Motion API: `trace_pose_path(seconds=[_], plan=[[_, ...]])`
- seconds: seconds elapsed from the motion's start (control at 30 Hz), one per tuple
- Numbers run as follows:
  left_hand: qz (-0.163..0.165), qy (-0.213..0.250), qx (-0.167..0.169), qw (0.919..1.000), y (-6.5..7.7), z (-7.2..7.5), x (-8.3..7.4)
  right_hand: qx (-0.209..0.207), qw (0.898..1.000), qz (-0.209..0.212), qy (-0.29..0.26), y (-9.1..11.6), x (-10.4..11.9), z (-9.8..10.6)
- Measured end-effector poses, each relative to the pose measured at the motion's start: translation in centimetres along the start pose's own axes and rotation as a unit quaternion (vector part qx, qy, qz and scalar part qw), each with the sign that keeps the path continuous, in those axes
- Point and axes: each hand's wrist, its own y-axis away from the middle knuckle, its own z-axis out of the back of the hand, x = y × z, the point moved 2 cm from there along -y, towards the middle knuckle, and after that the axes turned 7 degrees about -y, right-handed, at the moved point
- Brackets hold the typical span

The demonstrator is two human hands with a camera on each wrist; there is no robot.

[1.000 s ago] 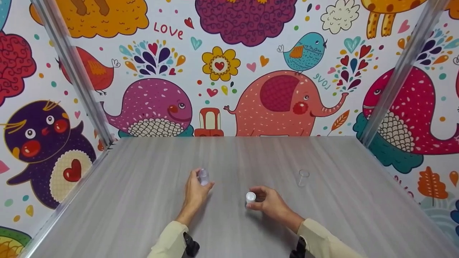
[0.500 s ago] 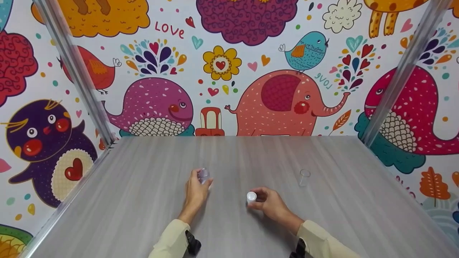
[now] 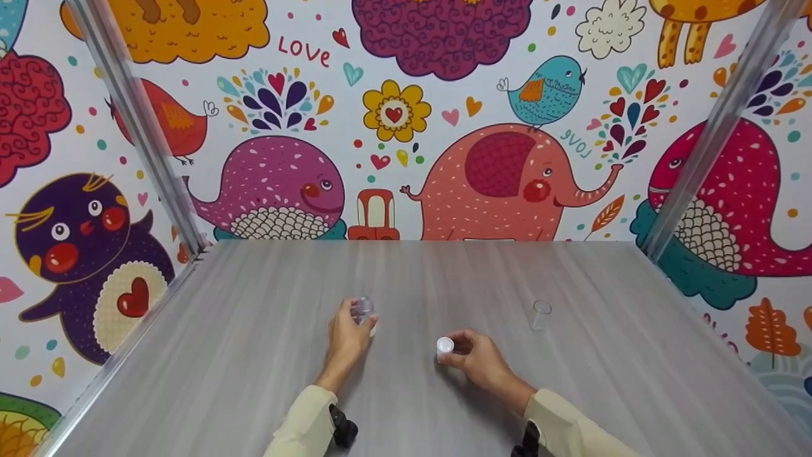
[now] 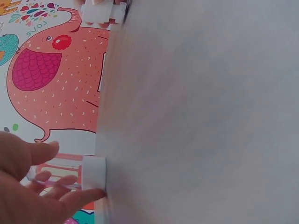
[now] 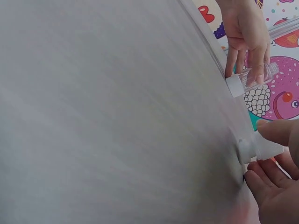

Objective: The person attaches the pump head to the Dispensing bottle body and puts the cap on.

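Observation:
In the head view my left hand (image 3: 347, 333) grips a small clear bottle (image 3: 365, 307), fingers and thumb around its sides. The right wrist view shows this clear bottle (image 5: 256, 79) with a threaded neck at the upper end and a white base (image 5: 235, 86) against the table. To its right, my right hand (image 3: 483, 360) pinches a small white cap-like piece (image 3: 445, 346) between thumb and fingers, low over the table. That white piece (image 5: 265, 146) looks wider in one part than the other; the fingers hide some of it. The two held things are apart.
A clear, open-topped cylinder (image 3: 540, 316) stands on the grey wood-grain table (image 3: 266, 304), beyond and right of my right hand. A patterned wall (image 3: 393, 57) borders the table's back, with metal posts (image 3: 146, 127) at the corners.
The bottle in my left hand has tipped more upright, and its white bottom now shows beneath the fingers. My right hand and the white piece have hardly moved. The head view has shifted slightly.

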Motion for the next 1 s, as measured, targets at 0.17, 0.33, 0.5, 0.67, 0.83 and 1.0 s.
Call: trace_pose_path(seconds=[0.17,0.33,0.5,0.67,0.83,1.0], plan=[[-0.018,-0.003,-0.007,0.9998,-0.1,0.2,0.1,0.004,1.0,0.004,-0.016,-0.1,0.0,-0.2],[-0.025,-0.007,-0.009,0.9996,-0.1,0.4,0.4,0.001,1.0,0.017,-0.026,-0.2,0.4,-0.3],[-0.023,0.007,-0.008,0.9997,0.0,0.2,0.5,-0.013,0.999,0.027,-0.031,-0.4,0.7,-0.3],[-0.022,0.014,-0.004,0.9997,0.0,0.0,0.4,-0.034,0.998,0.037,-0.024,-0.7,1.0,-0.3],[-0.014,0.018,-0.006,0.9997,0.0,0.0,0.3,-0.034,0.998,0.042,-0.025,-1.0,1.2,-0.6],[-0.007,0.019,-0.016,0.9997,0.0,0.0,0.4,-0.02,0.998,0.047,-0.021,-1.2,1.7,-0.8]])
